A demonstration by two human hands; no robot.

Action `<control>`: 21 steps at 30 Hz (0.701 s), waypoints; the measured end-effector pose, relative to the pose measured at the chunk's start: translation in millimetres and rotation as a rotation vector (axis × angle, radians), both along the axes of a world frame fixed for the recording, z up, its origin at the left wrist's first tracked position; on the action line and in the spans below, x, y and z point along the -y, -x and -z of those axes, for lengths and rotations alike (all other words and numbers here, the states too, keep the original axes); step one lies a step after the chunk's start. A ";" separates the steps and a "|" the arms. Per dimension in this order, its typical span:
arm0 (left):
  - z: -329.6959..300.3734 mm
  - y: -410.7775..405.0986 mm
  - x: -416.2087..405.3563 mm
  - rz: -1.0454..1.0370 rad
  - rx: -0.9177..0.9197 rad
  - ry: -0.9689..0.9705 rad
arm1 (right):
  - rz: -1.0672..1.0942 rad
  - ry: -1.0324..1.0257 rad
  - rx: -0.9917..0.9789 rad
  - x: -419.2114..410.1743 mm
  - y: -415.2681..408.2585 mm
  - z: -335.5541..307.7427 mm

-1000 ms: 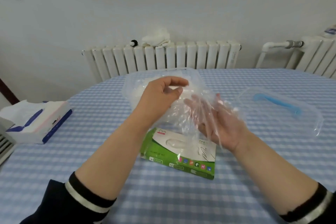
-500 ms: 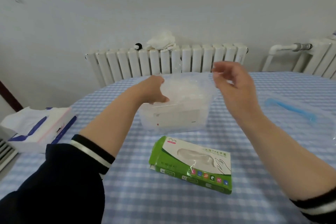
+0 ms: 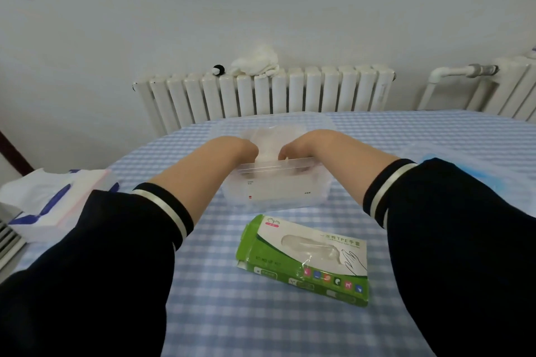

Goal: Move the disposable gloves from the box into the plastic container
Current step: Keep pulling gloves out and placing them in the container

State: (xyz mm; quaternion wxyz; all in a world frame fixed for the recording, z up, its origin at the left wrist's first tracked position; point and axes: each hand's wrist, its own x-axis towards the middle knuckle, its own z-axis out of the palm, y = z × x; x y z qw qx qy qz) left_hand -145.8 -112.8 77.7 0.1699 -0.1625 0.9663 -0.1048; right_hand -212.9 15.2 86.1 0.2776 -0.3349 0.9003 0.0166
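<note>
At nine o'clock on the checked table (image 3: pixel 232 313) lies a tissue pack (image 3: pixel 55 200), no part of the job. Moving rightward, the left hand (image 3: pixel 246 149) dips over the near rim of the plastic container (image 3: pixel 275 191), which sits at twelve o'clock; its fingers are bent down out of sight, so I cannot tell whether they pinch or merely press. Between the two hands lies the pale, crumpled heap of disposable gloves (image 3: pixel 268 139), already inside the container. The right hand (image 3: pixel 293 149) mirrors the left, wrist over the rim, fingers hidden behind the clear wall; its grip cannot be told either. At five o'clock of the container, nearer the person, lies the green glove box (image 3: pixel 304 258), film showing in its window. Far right, at three o'clock, rests the clear lid (image 3: pixel 475 177) with a blue handle.

The step in hand appears to be tucking the gloves down. Next likely calls for withdrawing both hands without dragging film out, then reaching for the box.
</note>
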 end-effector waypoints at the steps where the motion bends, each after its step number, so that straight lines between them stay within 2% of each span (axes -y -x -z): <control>1: 1.0 1.8 0.5 -0.026 -0.033 -0.016 | 0.006 0.011 0.003 -1.0 -0.6 1.2; 5: -5.5 -4.5 1.0 -0.063 -0.100 0.045 | -0.041 0.070 -0.099 -14.3 3.0 -8.2; 8: -11.6 -9.8 3.9 0.048 -0.078 0.114 | 0.032 0.259 -0.156 -26.3 8.5 -13.6; 11: -20.8 -15.4 2.3 0.113 -0.059 0.161 | 0.057 0.417 -0.354 -39.3 7.8 -16.2; 13: -28.1 -23.6 3.5 0.117 -0.110 0.149 | 0.115 0.582 -0.451 -53.8 -0.5 -17.5; 15: -32.3 -34.7 8.8 0.121 -0.291 0.089 | 0.178 0.761 -0.455 -70.8 -13.3 -16.4; 18: -27.8 -56.7 11.6 0.234 -0.731 0.047 | 0.176 0.967 -0.244 -92.4 -38.2 -11.0; 21: -10.5 -75.3 -0.5 0.409 -1.050 0.058 | 0.083 0.906 0.063 -106.3 -60.9 2.5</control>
